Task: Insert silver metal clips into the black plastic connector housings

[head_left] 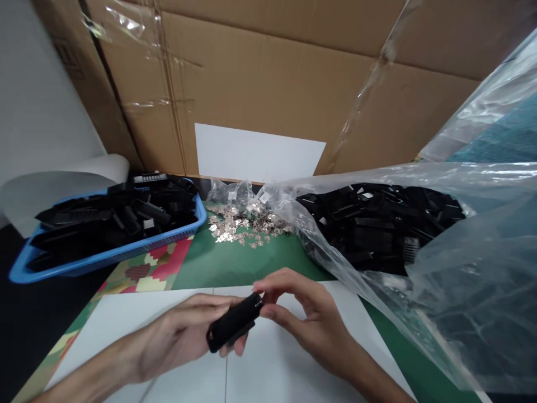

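A black oblong plastic part (235,323) with small pale lettering near its upper end is held tilted above the white sheet. My left hand (188,330) is closed around its lower left side, fingers partly hidden behind it. At the upper right end, my right hand (306,316) pinches with thumb and index finger; these fingertips touch the end of the part, and whether a small piece is between them is hidden. Beyond my hands, small shiny metal plates (245,224) lie loosely heaped on the green mat (235,266).
At the left stands a blue basket (138,246) full of black plastic parts. An open clear plastic bag (465,302) holding many black parts (377,224) spreads over the right side. Behind the work surface rises a cardboard wall (264,73) with a white paper (258,154) on it.
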Available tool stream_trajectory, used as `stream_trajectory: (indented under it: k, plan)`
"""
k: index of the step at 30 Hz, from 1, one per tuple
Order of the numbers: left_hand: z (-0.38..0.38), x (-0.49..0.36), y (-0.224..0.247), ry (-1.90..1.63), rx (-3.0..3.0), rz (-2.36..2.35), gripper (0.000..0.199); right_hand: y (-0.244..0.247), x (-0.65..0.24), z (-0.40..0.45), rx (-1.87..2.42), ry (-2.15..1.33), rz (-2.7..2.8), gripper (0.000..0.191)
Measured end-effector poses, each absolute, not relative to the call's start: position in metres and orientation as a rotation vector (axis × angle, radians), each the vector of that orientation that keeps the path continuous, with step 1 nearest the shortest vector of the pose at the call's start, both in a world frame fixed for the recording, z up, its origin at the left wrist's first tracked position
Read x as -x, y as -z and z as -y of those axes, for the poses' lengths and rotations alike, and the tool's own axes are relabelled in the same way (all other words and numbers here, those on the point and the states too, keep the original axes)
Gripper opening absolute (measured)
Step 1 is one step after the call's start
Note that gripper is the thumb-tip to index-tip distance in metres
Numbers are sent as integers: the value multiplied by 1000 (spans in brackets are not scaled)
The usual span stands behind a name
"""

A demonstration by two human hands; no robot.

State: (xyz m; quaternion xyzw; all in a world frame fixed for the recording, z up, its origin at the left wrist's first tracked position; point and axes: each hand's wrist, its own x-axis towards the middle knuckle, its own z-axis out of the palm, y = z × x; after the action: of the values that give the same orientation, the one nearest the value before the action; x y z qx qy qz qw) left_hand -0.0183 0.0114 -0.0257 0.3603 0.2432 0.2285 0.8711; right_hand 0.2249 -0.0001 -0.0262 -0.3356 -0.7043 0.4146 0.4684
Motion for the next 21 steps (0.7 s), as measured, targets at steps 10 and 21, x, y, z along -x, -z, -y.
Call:
stream_trajectory:
  k: [10, 21]
  plan:
    - [-3, 24, 33, -698, -1435, -970, 41, 31, -228, -5, 841, -1041, 1830, 29]
    - [-2, 26, 37, -642, -2124, -830, 41, 31, -225, -2, 820, -1178, 1792, 20]
